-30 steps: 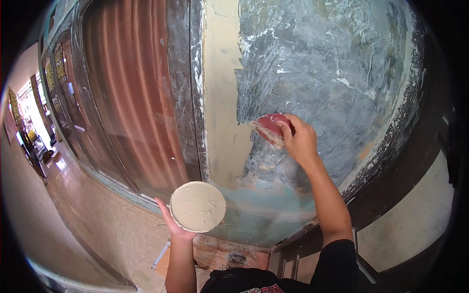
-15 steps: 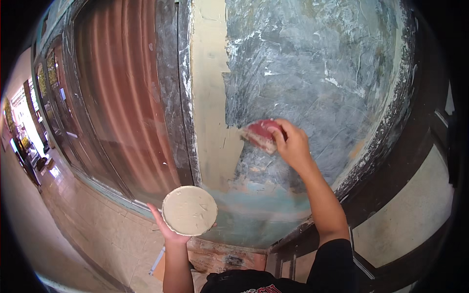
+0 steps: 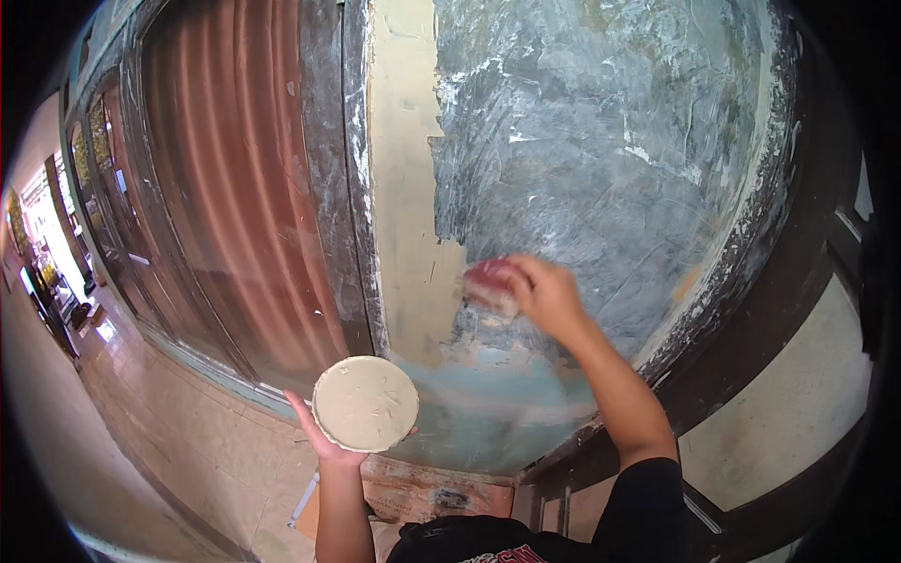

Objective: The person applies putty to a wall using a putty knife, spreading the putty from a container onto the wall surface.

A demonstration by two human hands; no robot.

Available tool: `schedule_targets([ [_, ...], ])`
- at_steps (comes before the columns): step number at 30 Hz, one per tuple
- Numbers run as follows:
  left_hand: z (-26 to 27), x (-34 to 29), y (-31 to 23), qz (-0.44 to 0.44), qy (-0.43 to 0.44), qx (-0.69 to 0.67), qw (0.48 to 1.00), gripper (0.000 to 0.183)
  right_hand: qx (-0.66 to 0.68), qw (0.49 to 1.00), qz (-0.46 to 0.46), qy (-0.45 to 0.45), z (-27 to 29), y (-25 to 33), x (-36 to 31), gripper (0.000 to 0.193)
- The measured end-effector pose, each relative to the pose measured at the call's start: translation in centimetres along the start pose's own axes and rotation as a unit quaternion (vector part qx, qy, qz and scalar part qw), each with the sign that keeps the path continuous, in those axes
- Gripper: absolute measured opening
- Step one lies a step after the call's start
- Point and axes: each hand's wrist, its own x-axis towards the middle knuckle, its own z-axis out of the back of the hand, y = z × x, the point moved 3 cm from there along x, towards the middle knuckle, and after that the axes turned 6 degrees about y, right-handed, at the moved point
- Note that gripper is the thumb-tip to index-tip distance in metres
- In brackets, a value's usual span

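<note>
My right hand (image 3: 552, 298) is closed on a red putty spreader (image 3: 488, 280), blurred by motion, with pale filler along its lower edge. The spreader is at the wall, beside the right edge of a cream filler strip (image 3: 404, 178) that runs down the panel. My left hand (image 3: 330, 448) supports a round tub (image 3: 343, 445) from beneath, thumb spread at its left side. Cream putty (image 3: 364, 403) fills the tub to the rim, its surface marked by a few small ridges. Most of my left fingers are hidden under the tub.
The blotchy grey-blue wall (image 3: 619, 188) carries white scrape marks. Left of the strip stands a dark-framed window (image 3: 338, 235) with a reddish curtain (image 3: 230, 169) behind the glass. A dark frame with pale panels (image 3: 779, 413) is at right. Cardboard (image 3: 404, 502) lies on the tiled floor (image 3: 225, 469).
My right hand and the spreader have moved down and slightly left along the wall. The cream strip shows a little more at its right edge. The tub is nearly still.
</note>
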Motion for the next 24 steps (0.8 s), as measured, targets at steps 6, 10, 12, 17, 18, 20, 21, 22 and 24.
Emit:
schedule_targets([
  [6,-1.4,0.2,0.0,-0.008,0.047,-0.133,0.990,0.107,-0.116,0.988,0.025,0.098,-3.4,-0.3,-1.2,0.017],
  [10,-1.9,0.1,-0.3,-0.010,0.061,-0.025,0.998,0.106,0.015,0.998,-0.036,-0.048,1.5,-0.2,2.7,0.017],
  [12,-1.7,-0.2,-0.5,-0.016,0.069,-0.059,0.996,0.106,0.148,0.983,-0.071,-0.081,2.7,-0.4,3.0,0.015],
  [17,-0.2,0.0,-0.9,-0.015,-0.016,-0.049,0.999,0.107,-0.020,0.996,-0.016,0.082,-4.1,0.1,-1.3,0.018],
  [18,0.6,0.1,-0.9,-0.029,-0.099,-0.095,0.990,0.107,-0.088,0.985,0.005,0.145,-5.0,-0.2,-1.8,0.020],
  [20,0.9,0.0,-1.0,-0.020,-0.051,-0.022,0.998,0.107,-0.091,0.991,-0.009,0.101,-4.1,-0.2,0.2,0.021],
  [21,1.0,-0.3,-1.3,-0.012,-0.003,0.054,0.998,0.107,-0.091,0.994,-0.023,0.056,-3.1,-0.2,1.5,0.023],
  [22,2.7,-0.8,-1.9,-0.037,-0.036,0.050,0.997,0.106,-0.048,0.998,-0.026,0.009,-1.2,0.4,2.9,0.021],
  [24,2.6,-1.1,-2.3,-0.036,-0.027,0.060,0.997,0.106,0.015,0.999,-0.036,-0.031,0.6,0.7,4.3,0.019],
])
